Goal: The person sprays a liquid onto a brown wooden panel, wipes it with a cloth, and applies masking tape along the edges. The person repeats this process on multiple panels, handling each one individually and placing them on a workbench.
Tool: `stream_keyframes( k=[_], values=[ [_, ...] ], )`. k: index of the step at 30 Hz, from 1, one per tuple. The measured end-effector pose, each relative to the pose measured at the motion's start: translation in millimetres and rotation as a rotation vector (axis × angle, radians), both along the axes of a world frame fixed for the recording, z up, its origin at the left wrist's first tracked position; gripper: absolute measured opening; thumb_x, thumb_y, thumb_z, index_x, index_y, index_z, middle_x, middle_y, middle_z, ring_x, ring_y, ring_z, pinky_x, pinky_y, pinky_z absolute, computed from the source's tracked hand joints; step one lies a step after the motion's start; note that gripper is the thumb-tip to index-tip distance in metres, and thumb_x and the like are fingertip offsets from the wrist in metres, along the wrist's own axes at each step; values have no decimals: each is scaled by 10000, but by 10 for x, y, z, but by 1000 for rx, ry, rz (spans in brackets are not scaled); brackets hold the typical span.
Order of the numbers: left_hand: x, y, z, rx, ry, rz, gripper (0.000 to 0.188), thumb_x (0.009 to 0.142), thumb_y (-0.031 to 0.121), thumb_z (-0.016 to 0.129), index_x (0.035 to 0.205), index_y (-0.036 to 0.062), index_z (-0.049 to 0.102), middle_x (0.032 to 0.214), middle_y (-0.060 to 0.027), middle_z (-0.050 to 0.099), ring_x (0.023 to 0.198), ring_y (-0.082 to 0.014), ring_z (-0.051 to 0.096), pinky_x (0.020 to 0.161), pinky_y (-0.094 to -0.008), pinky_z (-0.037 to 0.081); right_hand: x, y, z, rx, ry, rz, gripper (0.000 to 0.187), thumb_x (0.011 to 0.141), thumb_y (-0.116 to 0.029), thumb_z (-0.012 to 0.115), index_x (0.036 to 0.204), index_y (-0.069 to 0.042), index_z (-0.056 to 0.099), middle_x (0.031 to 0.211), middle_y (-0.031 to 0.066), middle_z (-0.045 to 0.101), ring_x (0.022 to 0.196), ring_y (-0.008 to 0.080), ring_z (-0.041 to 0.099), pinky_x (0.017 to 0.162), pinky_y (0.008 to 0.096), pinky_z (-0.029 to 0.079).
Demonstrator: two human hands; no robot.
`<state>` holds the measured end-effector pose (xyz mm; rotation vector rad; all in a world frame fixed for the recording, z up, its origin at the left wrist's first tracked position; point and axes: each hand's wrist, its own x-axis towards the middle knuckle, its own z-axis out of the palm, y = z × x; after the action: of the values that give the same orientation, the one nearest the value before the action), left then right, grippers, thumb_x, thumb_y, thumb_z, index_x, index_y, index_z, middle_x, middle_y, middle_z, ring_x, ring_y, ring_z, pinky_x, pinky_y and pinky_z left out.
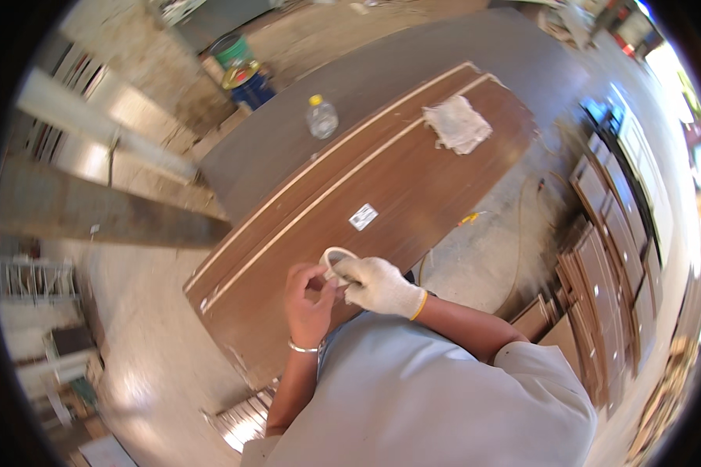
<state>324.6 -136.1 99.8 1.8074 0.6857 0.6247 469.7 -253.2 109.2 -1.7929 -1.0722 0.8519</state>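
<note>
Both hands' fingers (319, 282) grip the tape roll (336, 261) (right hand (379, 286) gloved).

Woodworking shop: stacked cabinet panels (607, 257)

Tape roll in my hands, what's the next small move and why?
Probably peel the loose end free with the bare left hand. The gloved right hand holds the tape roll, left fingertips sit at its edge, and nothing is pulled out over the board yet.
</note>
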Motion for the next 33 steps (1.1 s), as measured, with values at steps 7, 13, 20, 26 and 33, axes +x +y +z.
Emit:
stream_keyframes(
  k=[7, 13, 20, 26, 33],
  values=[
    [93, -55, -59, 16, -20, -47, 65, 916, -53, 728, 970, -20, 714, 1032, -84, 666, 919, -157, 642, 794, -279, 534, -73, -191, -49, -107, 29, -101, 258, 886, -215, 754, 1108, -97, 697, 986, 160, 758, 944, 405, 727, 811, 518, 569],
    [318, -163, -148, 175, -17, -249, 89, 893, -50, 738, 972, -11, 730, 1043, -109, 696, 935, -190, 665, 821, -317, 545, -145, -518, -124, -176, 172, -252, 308, 915, -229, 708, 1197, -105, 688, 1004, 152, 764, 984, 388, 733, 828, 490, 563],
    [804, -552, -184, 292, -22, -527, 103, 864, 3, 777, 955, 31, 740, 1013, -113, 742, 958, -321, 673, 855, -422, 553, -17, -1108, -267, -142, 532, -553, 264, 1006, -272, 637, 1177, -82, 707, 907, 96, 760, 841, 221, 742, 768, 384, 565],
    [1511, -1090, -151, 192, 14, -590, 91, 881, -12, 777, 962, 16, 748, 999, -121, 746, 957, -284, 677, 853, -388, 552, 551, -1672, -376, -86, 581, -636, 307, 978, -230, 641, 1232, -79, 725, 909, 81, 776, 816, 182, 745, 772, 354, 583],
    [2309, -1829, -152, 26, 19, -662, 120, 873, 3, 793, 975, 37, 740, 1034, -111, 740, 976, -291, 673, 860, -384, 541, 1346, -2511, -177, -158, 285, -647, 234, 1014, -202, 632, 1136, -26, 726, 839, 53, 741, 718, 115, 693, 663, 323, 559]
  ],
)
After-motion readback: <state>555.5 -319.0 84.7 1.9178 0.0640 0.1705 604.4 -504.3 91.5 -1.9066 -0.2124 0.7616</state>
